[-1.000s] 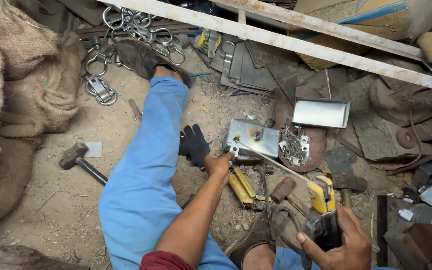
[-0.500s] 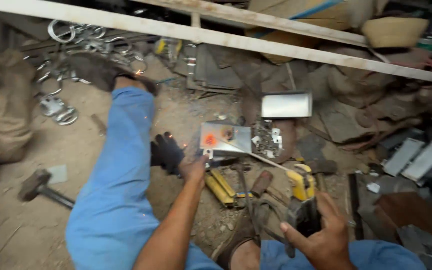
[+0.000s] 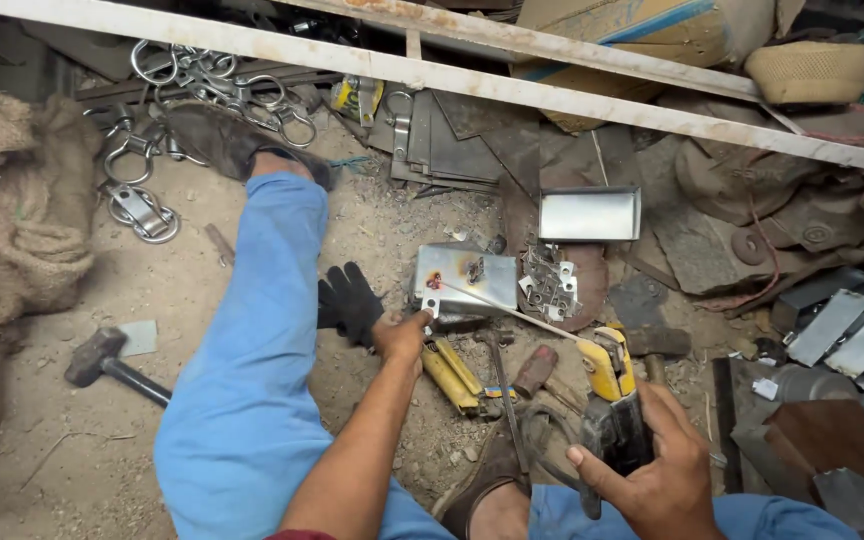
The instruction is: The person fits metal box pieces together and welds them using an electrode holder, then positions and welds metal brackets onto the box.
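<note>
- Leg (image 3: 252, 400) in blue trousers: stretched out on the dirt floor left of the plate, with the shoe up by a heap of steel rings (image 3: 182, 80).
- Beam (image 3: 452, 75): a white bar that crosses the whole view, well beyond the plate.
- Sack (image 3: 12, 230): burlap, far left of the plate and cut off by the frame edge.
- Plate (image 3: 472, 275): the piece being worked on, a small bent steel sheet lying flat on the ground in mid-view. A shiny tray (image 3: 589, 213) lies just beyond it to the right.
- Hammer (image 3: 102, 362): well to the left of the plate, past the leg.
- Glove (image 3: 350, 300): black and not worn, lying just left of the plate.
- Right hand (image 3: 662, 470): near and to the right of the plate, wrapped tightly around the holder (image 3: 612, 385), a yellow-and-black welding grip.
- Left hand (image 3: 402, 335): at the plate's near left corner, with its fingertips pinched on a small tab (image 3: 431, 305) and pressing it against the plate edge.
- Rod (image 3: 512, 308): runs from the holder to the plate, with its tip at a red-hot spot (image 3: 435, 283) just above the tab.
- Step: this looks like tacking the tab onto the plate, with one spot made and glowing.
- Next move calls for a steady rod tip at the joint, the tab held still, and bare fingers kept off the hot spot.
- Hard to tell: whether the tab is already fused on, and what the loose pieces (image 3: 549, 285) right of the plate are. The right palm hides the holder's grip.
</note>
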